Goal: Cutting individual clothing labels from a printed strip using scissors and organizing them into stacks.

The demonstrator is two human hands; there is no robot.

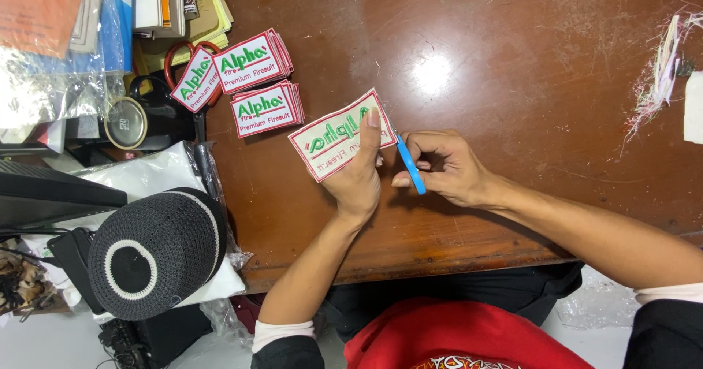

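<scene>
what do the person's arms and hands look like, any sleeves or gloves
Both hands are bare, no gloves, rings or watch visible. The left hand and right hand lead to bare forearms. Each arm has a dark sleeve pushed up near the elbow, with a white cuff showing below it.

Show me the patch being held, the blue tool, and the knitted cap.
patch (329, 140), head view, on its white middle.
blue tool (411, 170), head view, mid-handle, in the right hand (447, 170).
knitted cap (157, 255), head view, on its dark crown.

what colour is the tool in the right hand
Blue: the tool in the right hand shows best in the head view.
</scene>
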